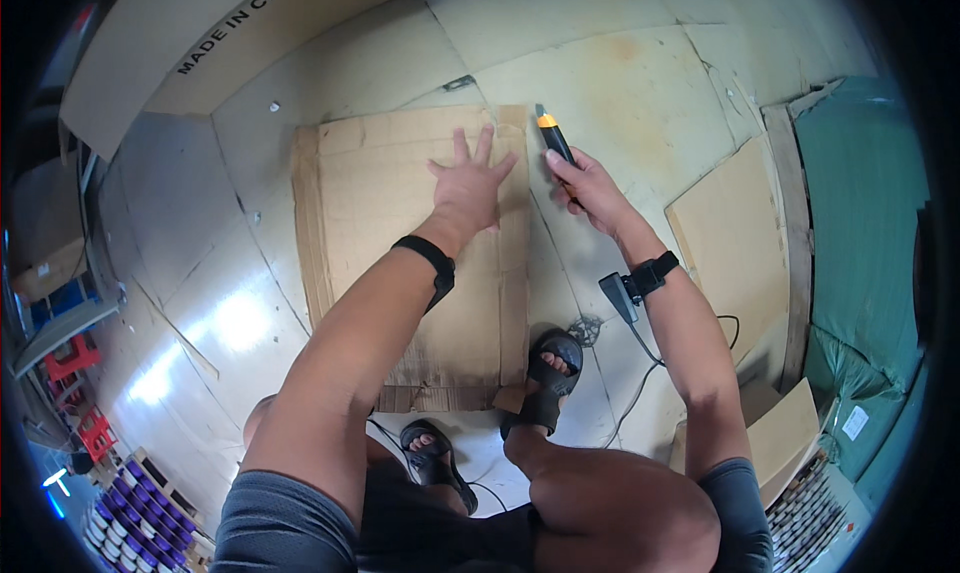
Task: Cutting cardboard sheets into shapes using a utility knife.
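Note:
A flat piece of brown cardboard (375,213) lies on the tiled floor in front of me, with fold lines along its sides. My left hand (468,188) presses on its upper right part, palm down and fingers spread. To the right of the cardboard, my right hand (592,191) is wrapped round a black and yellow utility knife (560,145). The knife's blade end points away from me, just beyond the cardboard's far right corner and apart from it. Part of the handle is hidden in my palm.
My sandalled foot (556,358) stands against the near right edge of the cardboard. Another cardboard sheet (735,233) leans at right beside a green wrapped stack (860,223). A large carton (240,43) stands far left. A cable (640,393) trails from my right wrist. Red stools (75,358) are at left.

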Available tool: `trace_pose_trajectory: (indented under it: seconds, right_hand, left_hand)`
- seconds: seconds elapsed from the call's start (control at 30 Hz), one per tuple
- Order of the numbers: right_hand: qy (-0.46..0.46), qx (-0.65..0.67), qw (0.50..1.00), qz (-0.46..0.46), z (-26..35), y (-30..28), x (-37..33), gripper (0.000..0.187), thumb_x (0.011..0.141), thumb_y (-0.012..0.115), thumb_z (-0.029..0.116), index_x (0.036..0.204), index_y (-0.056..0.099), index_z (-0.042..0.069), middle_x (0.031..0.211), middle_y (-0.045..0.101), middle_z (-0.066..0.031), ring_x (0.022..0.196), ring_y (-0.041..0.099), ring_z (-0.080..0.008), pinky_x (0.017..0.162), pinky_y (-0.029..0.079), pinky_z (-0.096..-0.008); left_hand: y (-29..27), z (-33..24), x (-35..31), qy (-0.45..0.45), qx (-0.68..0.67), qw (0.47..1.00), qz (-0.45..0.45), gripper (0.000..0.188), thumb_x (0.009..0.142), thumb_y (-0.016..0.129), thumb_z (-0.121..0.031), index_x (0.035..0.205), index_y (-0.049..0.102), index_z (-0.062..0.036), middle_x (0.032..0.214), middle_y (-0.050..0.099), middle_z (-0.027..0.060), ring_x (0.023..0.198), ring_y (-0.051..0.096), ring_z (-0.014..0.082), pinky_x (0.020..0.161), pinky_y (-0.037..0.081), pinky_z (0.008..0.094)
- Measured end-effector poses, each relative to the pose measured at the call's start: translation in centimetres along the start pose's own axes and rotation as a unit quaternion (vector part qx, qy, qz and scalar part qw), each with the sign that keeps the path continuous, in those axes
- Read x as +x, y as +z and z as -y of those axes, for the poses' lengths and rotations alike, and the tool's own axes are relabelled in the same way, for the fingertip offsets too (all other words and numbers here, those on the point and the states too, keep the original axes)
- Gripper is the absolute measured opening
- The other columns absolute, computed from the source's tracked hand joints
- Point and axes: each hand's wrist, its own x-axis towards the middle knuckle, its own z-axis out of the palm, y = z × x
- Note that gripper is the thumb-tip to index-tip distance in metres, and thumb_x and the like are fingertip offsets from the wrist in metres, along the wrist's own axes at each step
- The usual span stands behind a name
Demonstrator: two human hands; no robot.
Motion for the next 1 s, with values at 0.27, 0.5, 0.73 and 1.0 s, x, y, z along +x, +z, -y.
trace_pose_trajectory:
  seconds: [0.27,0.5,0.73,1.0]
  right_hand:
    - [-0.108,-0.252,0.961,-0.02,0.4,-2.0,2.0,0.025,0.105,0.058,0.03,0.121,0.052,0.011,0.096,0.064,0.0007,0.068,0.053,-0.0068,0.059,0.043,-0.0235]
    - [-0.034,-0.063,0.996,0.046,1.0,-2.8,1.7,0.023,0.107,0.055,0.027,0.119,0.057,0.008,0.094,0.062,0.0006,0.071,0.053,-0.0074,0.064,0.044,-0.0231]
    - [-0.011,0.011,0.999,-0.032,-0.1,-2.7,1.3,0.027,0.107,0.056,0.025,0.126,0.051,0.007,0.101,0.065,-0.0062,0.075,0.059,-0.0115,0.062,0.052,-0.0277]
    - [-0.022,0.171,0.982,0.076,2.1,-2.2,-0.4,0.04,0.106,0.052,0.013,0.144,0.043,0.004,0.113,0.068,-0.0135,0.079,0.065,-0.0162,0.07,0.056,-0.0275]
  left_hand:
    - [0.4,-0.3,0.3,-0.002,-0.03,0.999,-0.013,0.115,0.067,0.094,-0.034,0.16,0.027,-0.0385,0.172,0.0,0.0115,0.156,0.006,0.0449,0.109,0.035,0.0747]
    - [0.7,0.0,0.5,-0.015,-0.032,0.999,-0.016,0.117,0.066,0.094,-0.032,0.16,0.026,-0.0397,0.171,-0.001,0.0182,0.157,0.005,0.0439,0.109,0.036,0.0742]
    - [0.8,-0.2,0.7,-0.018,-0.027,0.999,-0.009,0.119,0.065,0.095,-0.033,0.161,0.025,-0.0401,0.171,-0.002,0.0177,0.157,0.004,0.0438,0.109,0.036,0.0738]
    - [0.9,0.0,0.7,-0.018,-0.031,0.999,-0.007,0.12,0.064,0.095,-0.034,0.161,0.025,-0.0409,0.172,-0.001,0.0171,0.157,0.004,0.0438,0.11,0.035,0.0736]
